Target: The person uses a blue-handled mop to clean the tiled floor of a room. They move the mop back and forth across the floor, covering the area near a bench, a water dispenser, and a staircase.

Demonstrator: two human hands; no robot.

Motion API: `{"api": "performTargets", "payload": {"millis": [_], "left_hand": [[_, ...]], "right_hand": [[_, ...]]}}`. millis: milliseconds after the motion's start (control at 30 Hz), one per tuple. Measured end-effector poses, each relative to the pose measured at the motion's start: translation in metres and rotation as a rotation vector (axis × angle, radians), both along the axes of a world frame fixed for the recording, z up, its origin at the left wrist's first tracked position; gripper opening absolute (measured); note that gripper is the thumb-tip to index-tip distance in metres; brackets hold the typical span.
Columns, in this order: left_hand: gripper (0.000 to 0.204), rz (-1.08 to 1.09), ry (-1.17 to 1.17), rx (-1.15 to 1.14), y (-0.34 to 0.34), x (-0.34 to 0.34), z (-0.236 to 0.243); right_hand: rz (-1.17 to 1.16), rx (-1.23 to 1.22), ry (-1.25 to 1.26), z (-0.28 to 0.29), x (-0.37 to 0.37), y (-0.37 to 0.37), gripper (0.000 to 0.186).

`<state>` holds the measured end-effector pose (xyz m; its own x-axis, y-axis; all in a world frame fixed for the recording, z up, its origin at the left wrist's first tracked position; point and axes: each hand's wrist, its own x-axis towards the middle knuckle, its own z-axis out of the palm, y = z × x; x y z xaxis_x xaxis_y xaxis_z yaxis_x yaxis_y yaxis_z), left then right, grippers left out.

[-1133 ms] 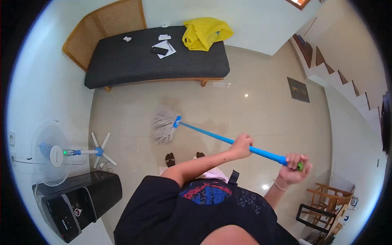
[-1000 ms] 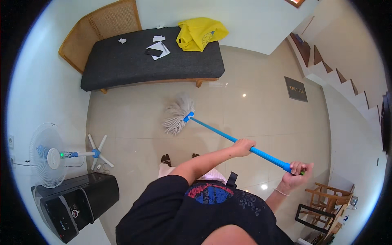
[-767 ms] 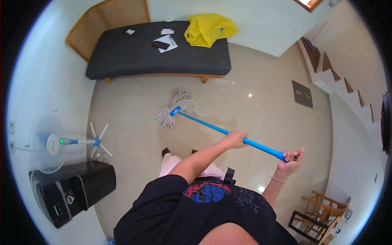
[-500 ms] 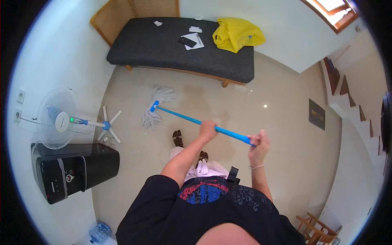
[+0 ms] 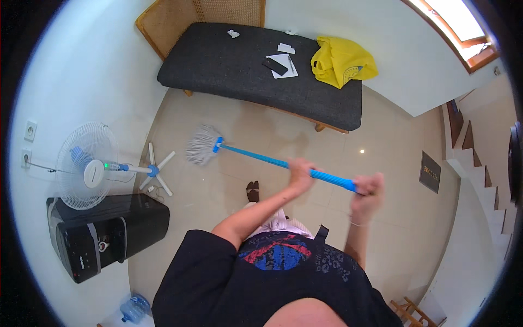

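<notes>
I hold a blue mop handle (image 5: 256, 155) with both hands. My left hand (image 5: 299, 177) is closed around it partway along, and my right hand (image 5: 366, 193), blurred by motion, grips its upper end. The mop's pale grey string head (image 5: 203, 145) lies on the tiled floor (image 5: 327, 218), left of centre, between the dark-cushioned bench and my feet. A standing fan (image 5: 93, 174) is to the left of the mop head, its white cross-shaped foot close by on the floor.
Along the top, the bench (image 5: 218, 65) holds a yellow bag (image 5: 340, 60), phone and papers. At left are a black appliance (image 5: 109, 234) and a water bottle (image 5: 134, 309). Stairs (image 5: 479, 174) and a dark mat (image 5: 430, 171) are right; wooden furniture (image 5: 408, 313) shows lower right.
The mop head has moved left toward the fan, its strings swinging round. Both hands, still gripping, have shifted leftward. The view has turned, so the bench and window sit further right.
</notes>
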<state>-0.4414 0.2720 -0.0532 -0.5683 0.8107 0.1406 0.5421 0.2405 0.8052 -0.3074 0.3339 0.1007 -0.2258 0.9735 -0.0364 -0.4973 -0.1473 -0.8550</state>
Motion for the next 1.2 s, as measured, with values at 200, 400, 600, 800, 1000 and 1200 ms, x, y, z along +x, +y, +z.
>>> {"api": "performTargets", "payload": {"millis": [200, 400, 600, 800, 1000, 1200], "left_hand": [[0.02, -0.772, -0.136, -0.345, 0.033, 0.029, 0.069], [0.016, -0.701, -0.078, -0.411, 0.018, -0.018, 0.02], [0.01, -0.311, 0.074, -0.376, -0.018, -0.143, -0.029], [0.008, 0.1, 0.292, -0.373, -0.088, -0.242, -0.08], [0.01, 0.092, 0.266, -0.397, -0.108, -0.198, -0.061], [0.004, -0.127, 0.099, -0.119, -0.035, 0.003, -0.046]], "right_hand": [[-0.28, -0.026, 0.026, 0.058, 0.057, -0.005, 0.044], [-0.377, -0.14, -0.029, 0.012, 0.01, -0.007, 0.044], [-0.006, -0.05, -0.186, -0.041, -0.119, -0.013, 0.034], [0.412, 0.042, -0.261, -0.099, -0.213, -0.059, 0.034], [0.417, 0.029, -0.278, -0.068, -0.168, -0.087, 0.037], [0.071, 0.046, -0.212, -0.006, 0.021, -0.051, 0.036]]}}
